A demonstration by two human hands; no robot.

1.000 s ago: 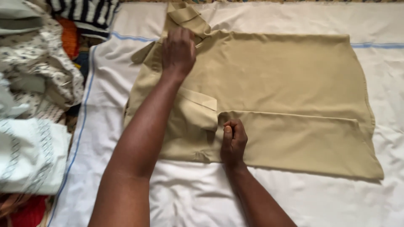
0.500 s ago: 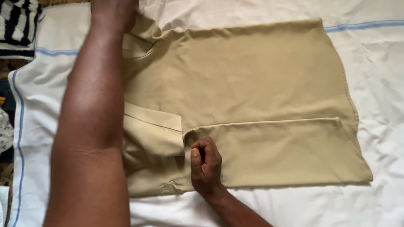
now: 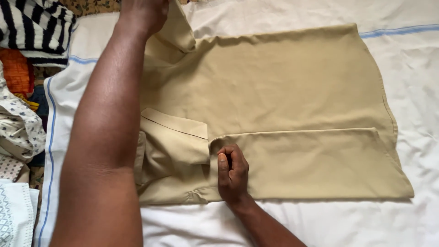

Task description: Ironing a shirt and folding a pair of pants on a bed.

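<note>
A beige shirt (image 3: 283, 91) lies flat on a white sheet (image 3: 366, 224), its near side folded inward along a long crease. My left hand (image 3: 141, 13) reaches to the far top edge and grips the shirt's upper part by the collar, where the cloth stands lifted. The left forearm crosses over the shirt's left side. With fingers curled and thumb straight, my right hand (image 3: 233, 173) pins the fold where the folded short sleeve (image 3: 176, 146) meets the crease.
A black-and-white striped garment (image 3: 36, 27) lies at the top left. Orange cloth (image 3: 16, 73) and patterned white fabrics (image 3: 18, 128) are piled along the left edge. The sheet has a blue stripe (image 3: 398, 31) near its border.
My left arm has stretched farther up to the shirt's top edge and lifted the cloth there. My right hand has stayed on the fold. The view has moved closer.
</note>
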